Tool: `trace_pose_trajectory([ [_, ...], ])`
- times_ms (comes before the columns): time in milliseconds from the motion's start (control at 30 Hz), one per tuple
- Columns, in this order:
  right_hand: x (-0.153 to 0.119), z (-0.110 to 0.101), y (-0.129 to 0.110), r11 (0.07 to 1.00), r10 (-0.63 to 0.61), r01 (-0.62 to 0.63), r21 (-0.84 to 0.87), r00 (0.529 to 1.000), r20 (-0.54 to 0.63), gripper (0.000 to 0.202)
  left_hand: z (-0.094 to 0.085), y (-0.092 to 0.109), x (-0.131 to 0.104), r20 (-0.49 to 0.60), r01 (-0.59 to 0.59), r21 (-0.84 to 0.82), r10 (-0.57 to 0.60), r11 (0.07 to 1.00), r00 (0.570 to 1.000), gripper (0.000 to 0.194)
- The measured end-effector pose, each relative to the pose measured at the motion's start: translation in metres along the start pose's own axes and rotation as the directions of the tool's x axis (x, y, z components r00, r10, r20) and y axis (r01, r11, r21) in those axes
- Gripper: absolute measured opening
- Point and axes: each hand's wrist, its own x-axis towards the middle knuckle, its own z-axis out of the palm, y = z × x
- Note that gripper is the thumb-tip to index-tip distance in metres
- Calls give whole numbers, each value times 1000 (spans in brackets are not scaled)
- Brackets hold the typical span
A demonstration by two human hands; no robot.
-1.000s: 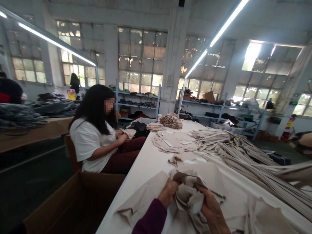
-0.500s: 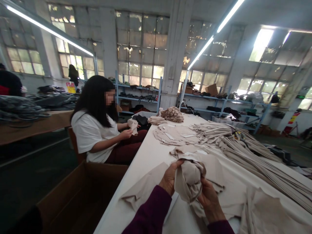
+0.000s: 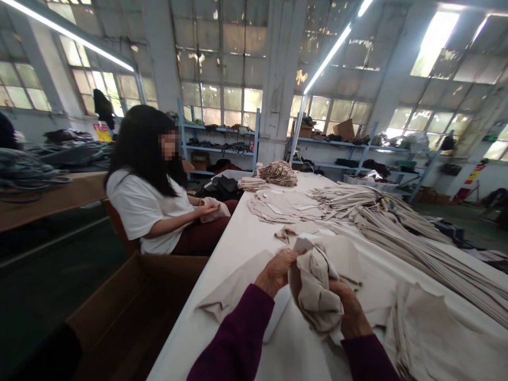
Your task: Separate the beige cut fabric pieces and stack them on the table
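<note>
A bunched piece of beige fabric (image 3: 315, 286) is held up over the white table (image 3: 234, 248). My left hand (image 3: 278, 271) grips its upper left edge between thumb and fingers. On the other side, my right hand (image 3: 349, 307) is closed around the fabric, its fingertips hidden behind the folds. Flat beige cut pieces (image 3: 238, 286) lie on the table to the left of my hands, and another beige piece (image 3: 341, 254) lies just behind them. More beige cloth (image 3: 432, 328) is heaped at the right.
Long beige strips (image 3: 420, 254) spread across the right of the table, with stacked pieces (image 3: 278, 173) at the far end. At the left sits a co-worker (image 3: 146, 206) holding beige cloth. An open cardboard box (image 3: 138, 296) stands by the table's left edge.
The bunched fabric has turned and hangs lower to the right, with my right hand shifted slightly right. The co-worker's hands have lowered to the lap with their cloth. The view has shifted a little.
</note>
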Motion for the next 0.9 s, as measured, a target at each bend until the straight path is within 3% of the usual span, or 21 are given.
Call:
trace_pose_trajectory([
  [100, -8, 8, -7, 985, -35, 30, 169, 999, 26, 31, 7, -29, -4, 42, 95, -20, -94, 995, 995, 39],
  [200, -8, 19, -20, 933, -154, 135, 332, 988, 30, 39, 20, -60, -5, 116, 201, -12, -198, 980, 973, 42],
  [333, 4, 27, -28, 909, -263, 239, 341, 964, 28, 34, 25, -74, 3, 125, 241, 88, -251, 967, 960, 37],
  [400, 14, 22, -24, 893, -263, 235, 383, 965, 20, 29, 18, -67, 8, 45, 117, 119, -124, 986, 991, 39],
  [467, 25, 14, -13, 879, -200, 179, 442, 980, 0, 22, 8, -54, 12, -67, -55, 184, 68, 981, 995, 40],
  [533, 34, 6, 2, 868, -110, 123, 481, 992, -55, 14, -3, -40, 16, -170, -167, 324, 231, 931, 958, 38],
  [633, 43, -2, 23, 871, -16, 69, 487, 994, -112, 11, -18, -26, 17, -267, -195, 563, 400, 803, 877, 30],
  [733, 41, -2, 29, 891, -32, 36, 452, 999, -15, 18, -27, -16, 15, -256, -194, 728, 523, 658, 813, 21],
  [900, 33, 2, 24, 917, -168, 95, 387, 973, 159, 40, -29, -3, 11, -128, -183, 853, 535, 490, 835, 30],
])
